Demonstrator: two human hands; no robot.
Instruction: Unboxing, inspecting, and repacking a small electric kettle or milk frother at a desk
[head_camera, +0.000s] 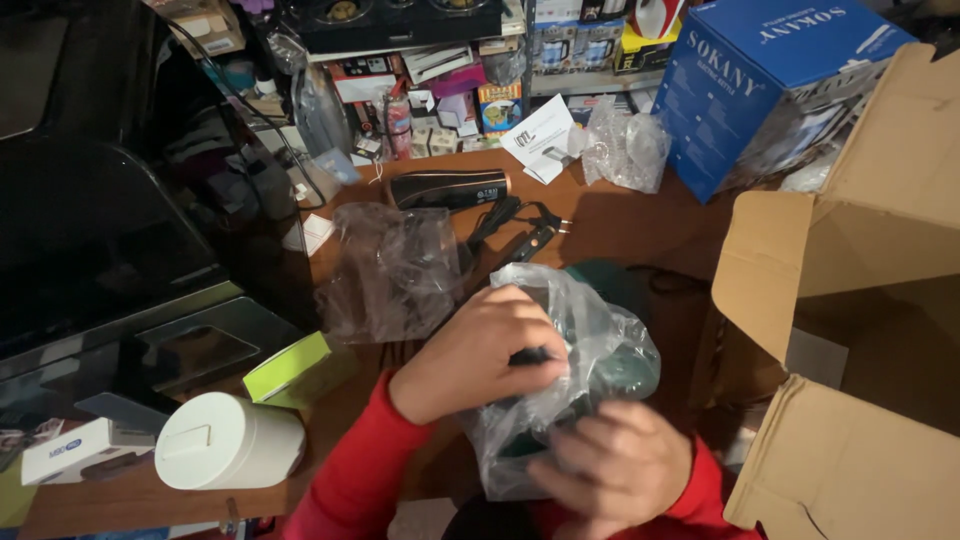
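Head view: both hands, left hand (480, 355) and right hand (620, 465), grip the plastic-bagged dark appliance (590, 350) beside open carton (850, 300).

A brown wooden table (620, 225) fills the middle of the scene, dimly lit, with brighter light on its far edge. On the left stands a dark glossy appliance (90, 250) with a black cable running behind it. At the far side, shelves (430, 60) are packed with small boxes and packages. A large blue carton (750, 80) sits at the far right, and an open brown cardboard box (860, 300) fills the right side. On the near left lie a white round container (225, 442) and a lime-green box (292, 368). Crumpled clear wrapping (625, 148) rests at the table's far edge.
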